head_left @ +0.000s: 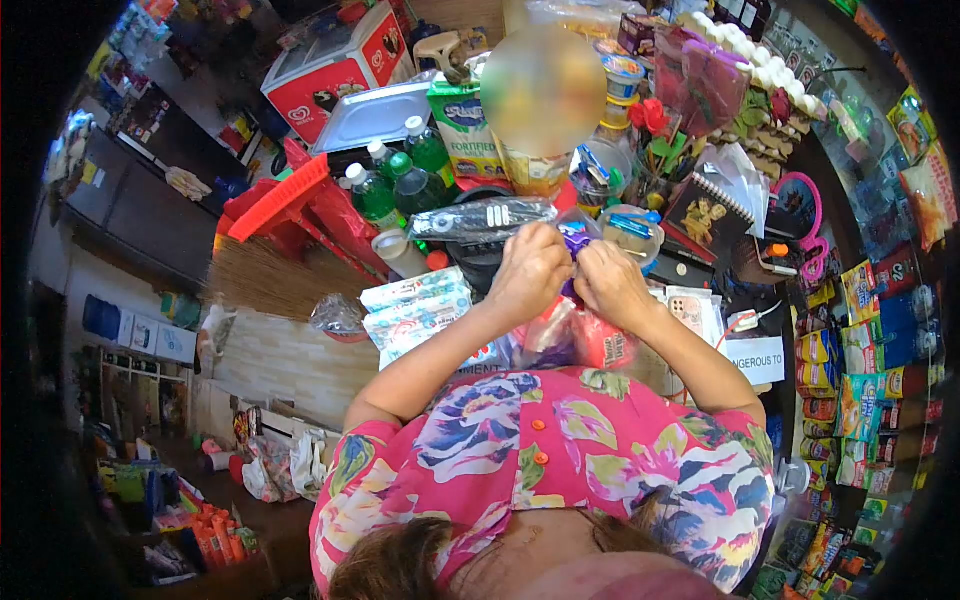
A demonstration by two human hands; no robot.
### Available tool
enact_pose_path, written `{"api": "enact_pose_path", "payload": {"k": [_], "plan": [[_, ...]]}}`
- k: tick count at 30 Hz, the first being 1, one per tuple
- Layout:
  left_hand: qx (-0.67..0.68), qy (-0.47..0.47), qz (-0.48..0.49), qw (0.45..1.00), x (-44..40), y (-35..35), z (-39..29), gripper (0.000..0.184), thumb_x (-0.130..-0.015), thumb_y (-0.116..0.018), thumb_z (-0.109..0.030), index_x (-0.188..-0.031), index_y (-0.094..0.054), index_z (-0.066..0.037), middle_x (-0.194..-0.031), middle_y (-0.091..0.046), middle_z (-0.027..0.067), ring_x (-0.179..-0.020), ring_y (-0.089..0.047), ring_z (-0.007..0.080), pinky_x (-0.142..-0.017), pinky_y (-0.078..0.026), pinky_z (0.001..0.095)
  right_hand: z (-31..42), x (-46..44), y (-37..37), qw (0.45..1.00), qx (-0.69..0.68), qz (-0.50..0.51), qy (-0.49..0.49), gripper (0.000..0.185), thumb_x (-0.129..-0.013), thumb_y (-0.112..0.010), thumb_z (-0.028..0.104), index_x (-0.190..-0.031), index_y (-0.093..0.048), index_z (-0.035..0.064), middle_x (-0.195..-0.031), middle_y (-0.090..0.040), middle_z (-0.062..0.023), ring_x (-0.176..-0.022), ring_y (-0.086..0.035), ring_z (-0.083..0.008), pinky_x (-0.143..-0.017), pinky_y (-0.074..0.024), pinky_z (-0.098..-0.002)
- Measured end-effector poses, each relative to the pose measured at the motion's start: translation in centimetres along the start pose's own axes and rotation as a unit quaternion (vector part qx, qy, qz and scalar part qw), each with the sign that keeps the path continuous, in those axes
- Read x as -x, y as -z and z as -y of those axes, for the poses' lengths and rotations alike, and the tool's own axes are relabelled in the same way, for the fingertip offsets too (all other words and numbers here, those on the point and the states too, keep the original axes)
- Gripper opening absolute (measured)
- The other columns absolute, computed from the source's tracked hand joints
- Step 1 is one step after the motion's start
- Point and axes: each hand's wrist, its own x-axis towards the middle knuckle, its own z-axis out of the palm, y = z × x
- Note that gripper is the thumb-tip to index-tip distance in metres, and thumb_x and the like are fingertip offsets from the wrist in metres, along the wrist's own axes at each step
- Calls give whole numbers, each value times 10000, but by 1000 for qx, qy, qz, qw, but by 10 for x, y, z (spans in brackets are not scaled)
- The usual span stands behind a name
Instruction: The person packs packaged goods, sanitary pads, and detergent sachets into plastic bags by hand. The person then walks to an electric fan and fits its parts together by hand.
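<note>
My left hand and my right hand are close together over the crowded counter. Fingers of both are bent in a pinch on a small purple plastic packet, which shows between them. Its lower part is mostly hidden behind the fingers. Right below the hands lie red and pink plastic packets in clear wrapping. To the left of my left hand is a stack of white and light-blue printed packs. A black item in clear plastic lies just beyond the left knuckles.
Green bottles and a red-headed broom stand to the left. Behind are a green milk pack and egg trays. A round tub with pens, a notebook and a pink-framed mirror are at right, beside hanging snack packs.
</note>
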Motion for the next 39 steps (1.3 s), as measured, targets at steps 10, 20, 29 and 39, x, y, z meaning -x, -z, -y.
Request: {"api": "enact_pose_path", "payload": {"k": [10,20,29,39], "plan": [[-3,67,22,998,3,4,-10,112,-713,-676,-69,-776,-587,-43,-954,-549,96,-1014,-498,309,-868,-377,405,-34,4,6,991,-86,-62,-82,121,-754,-588,57,-816,-496,9,-787,-516,-163,-743,-531,-354,-662,-443,-445],[59,86,76,992,-8,6,-10,123,-677,-662,-23,-734,-554,-20,-865,-537,96,-908,-507,287,-846,-383,383,-18,-4,16,989,-133,65,23,115,-768,-632,67,-834,-557,11,-761,-521,-138,-740,-548,-326,-657,-443,-403],[-73,-51,4,996,-10,6,-17,157,-655,-634,-49,-785,-545,-42,-947,-526,91,-994,-487,270,-816,-373,387,0,2,13,967,-246,-8,-69,84,-751,-588,8,-823,-548,-10,-741,-512,-157,-714,-537,-358,-627,-440,-423],[-161,-62,102,980,-23,16,-8,182,-684,-607,-106,-850,-588,-34,-972,-534,75,-991,-500,256,-786,-388,383,3,-2,9,969,-215,2,-124,64,-771,-576,44,-784,-526,5,-758,-520,-166,-736,-543,-367,-639,-431,-432]]}}
